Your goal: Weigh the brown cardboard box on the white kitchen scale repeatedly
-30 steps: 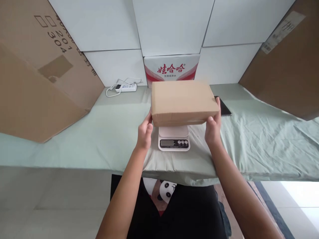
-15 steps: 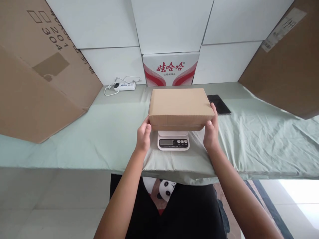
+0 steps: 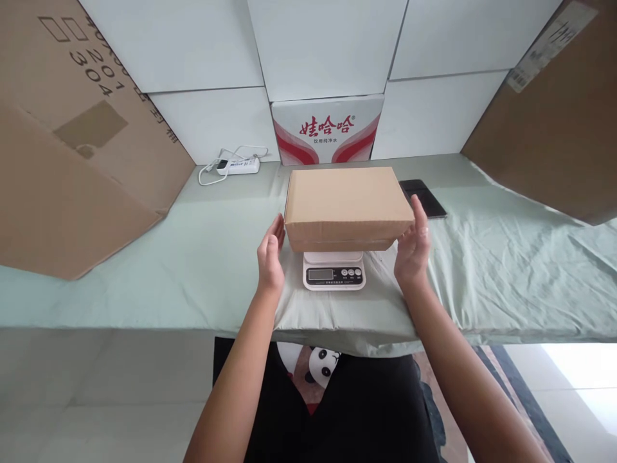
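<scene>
Cardboard box (image 3: 348, 204) resting on a kitchen scale (image 3: 334, 271), phone (image 3: 423, 197) behind.
Left hand (image 3: 270, 257) and right hand (image 3: 412, 249), gripping it earlier, now open, seemingly just clear.

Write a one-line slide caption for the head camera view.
Plain brown cardboard box rests on a small white digital kitchen scale, open left hand and right hand beside its ends.

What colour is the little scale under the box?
White, with a dark display strip; the scale shows in the head view.
</scene>
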The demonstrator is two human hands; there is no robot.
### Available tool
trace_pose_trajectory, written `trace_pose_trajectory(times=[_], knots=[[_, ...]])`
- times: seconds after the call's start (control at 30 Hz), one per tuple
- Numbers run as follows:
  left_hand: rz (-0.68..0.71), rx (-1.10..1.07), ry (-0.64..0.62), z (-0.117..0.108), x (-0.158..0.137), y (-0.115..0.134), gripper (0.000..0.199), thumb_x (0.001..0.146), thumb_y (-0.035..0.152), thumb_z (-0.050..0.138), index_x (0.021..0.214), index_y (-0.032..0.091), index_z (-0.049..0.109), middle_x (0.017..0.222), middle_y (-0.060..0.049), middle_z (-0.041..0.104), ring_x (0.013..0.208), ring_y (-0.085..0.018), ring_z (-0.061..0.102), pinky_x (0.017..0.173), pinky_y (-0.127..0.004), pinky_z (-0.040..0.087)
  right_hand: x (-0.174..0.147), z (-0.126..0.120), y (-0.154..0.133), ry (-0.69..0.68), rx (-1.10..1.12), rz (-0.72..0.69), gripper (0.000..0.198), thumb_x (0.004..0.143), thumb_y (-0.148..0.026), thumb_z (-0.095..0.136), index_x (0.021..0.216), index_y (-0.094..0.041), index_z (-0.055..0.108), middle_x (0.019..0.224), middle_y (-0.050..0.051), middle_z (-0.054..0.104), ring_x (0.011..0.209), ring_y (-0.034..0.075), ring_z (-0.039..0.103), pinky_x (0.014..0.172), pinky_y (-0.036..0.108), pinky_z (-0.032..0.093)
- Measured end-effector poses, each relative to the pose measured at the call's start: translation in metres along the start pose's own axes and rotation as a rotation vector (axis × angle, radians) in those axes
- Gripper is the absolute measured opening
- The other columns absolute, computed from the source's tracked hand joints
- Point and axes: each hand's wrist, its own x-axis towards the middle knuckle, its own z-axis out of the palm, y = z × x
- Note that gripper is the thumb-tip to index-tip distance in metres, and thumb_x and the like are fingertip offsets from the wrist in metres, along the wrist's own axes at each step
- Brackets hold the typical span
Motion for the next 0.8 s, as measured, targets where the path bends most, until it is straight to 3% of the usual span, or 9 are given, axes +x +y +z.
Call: trace_pose_trajectory(times=[0.13,0.23,0.4,0.53,0.63,0.8], knots=[[-0.029,0.028,-0.137,0.000,-0.001,0.001,0.080,0.105,0.086,0.053,0.150,0.025,0.078,0.162,-0.015,0.076,0.162,-0.037,0.065,0.135,-0.052,0.054,-0.003,0.004,-0.003,-0.041,0.036,-0.001,0.087,0.101,-0.091,0.045,0.172,-0.043,0.055,0.178,0.005,0.060,0.173,0.044,0.048,0.141,0.076,0.037],[-0.027,0.069,-0.165,0.000,-0.003,0.002,0.075,0.107,0.084,0.053,0.146,0.025,0.080,0.155,-0.014,0.080,0.157,-0.037,0.068,0.132,-0.052,0.056,-0.005,0.005,-0.004,-0.054,0.042,-0.033,0.084,0.103,-0.089,0.047,0.171,-0.040,0.056,0.183,0.003,0.054,0.178,0.041,0.040,0.148,0.072,0.030],[-0.013,0.084,-0.142,-0.001,-0.003,0.002,0.077,0.105,0.084,0.056,0.147,0.024,0.079,0.158,-0.015,0.078,0.160,-0.039,0.066,0.137,-0.056,0.052,-0.003,0.004,-0.004,-0.045,-0.001,-0.074,0.082,0.103,-0.088,0.047,0.171,-0.042,0.054,0.178,0.003,0.058,0.173,0.043,0.046,0.145,0.075,0.032],[0.033,0.074,0.047,-0.002,-0.001,0.004,0.081,0.104,0.084,0.058,0.160,0.027,0.071,0.178,-0.012,0.062,0.174,-0.036,0.050,0.147,-0.051,0.041,0.002,-0.004,0.001,0.010,0.011,-0.055,0.088,0.097,-0.090,0.048,0.175,-0.051,0.044,0.165,0.005,0.063,0.163,0.045,0.055,0.136,0.076,0.043],[0.064,0.073,0.148,-0.003,0.000,0.005,0.085,0.105,0.085,0.052,0.167,0.029,0.065,0.184,-0.011,0.056,0.179,-0.035,0.042,0.150,-0.049,0.037,0.005,-0.008,0.005,0.036,0.014,-0.025,0.092,0.095,-0.092,0.047,0.177,-0.052,0.039,0.164,0.006,0.061,0.163,0.045,0.053,0.132,0.075,0.046],[0.061,0.062,0.038,-0.002,0.000,0.004,0.086,0.104,0.085,0.054,0.166,0.027,0.066,0.181,-0.012,0.059,0.176,-0.037,0.047,0.147,-0.049,0.041,0.003,-0.003,0.003,-0.022,0.004,-0.045,0.090,0.096,-0.092,0.045,0.177,-0.051,0.042,0.162,0.007,0.064,0.161,0.047,0.055,0.131,0.077,0.044]])
